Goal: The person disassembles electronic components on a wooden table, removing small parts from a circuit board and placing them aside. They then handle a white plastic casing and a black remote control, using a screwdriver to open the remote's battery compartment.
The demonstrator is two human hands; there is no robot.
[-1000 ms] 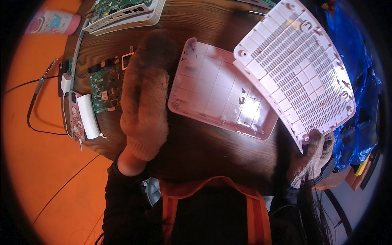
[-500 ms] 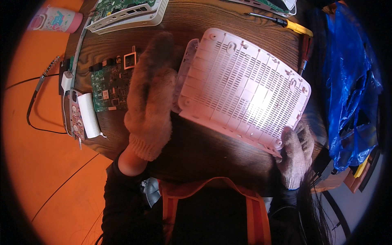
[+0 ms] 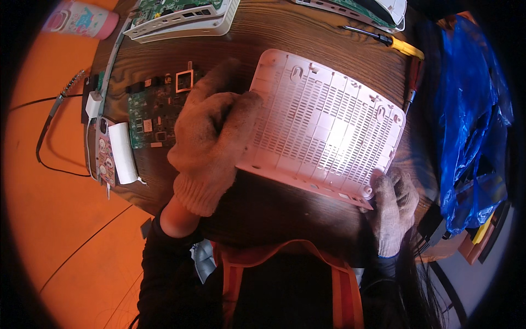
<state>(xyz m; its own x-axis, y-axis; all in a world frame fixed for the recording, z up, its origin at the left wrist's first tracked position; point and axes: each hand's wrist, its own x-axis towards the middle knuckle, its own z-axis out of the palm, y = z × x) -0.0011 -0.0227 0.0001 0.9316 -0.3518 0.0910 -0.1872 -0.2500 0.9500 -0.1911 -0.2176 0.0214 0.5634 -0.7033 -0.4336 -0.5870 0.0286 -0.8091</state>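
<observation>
A white plastic cover (image 3: 323, 120) with rows of vent slots is held up over the table, tilted, its ribbed inner face toward me. My right hand (image 3: 393, 211), in a knitted work glove, grips the cover's near right corner. At its left edge is my left hand (image 3: 213, 131), gloved too, with bent fingers closed on that edge; some fingertips are hidden. Just left of that hand lies a green circuit board (image 3: 150, 118) with chips and ports, partly covered by the glove.
White device housings with green boards stand at the far left (image 3: 186, 24) and far right (image 3: 350, 13). A yellow-handled screwdriver (image 3: 402, 46) lies far right, near a blue plastic bag (image 3: 468, 126). A phone (image 3: 104, 156) and white roll (image 3: 123, 153) lie at the left edge.
My left fingers have gone from stretched out to bent at the cover's edge. The cover has shifted slightly left and down; the narrow piece at its left no longer shows.
</observation>
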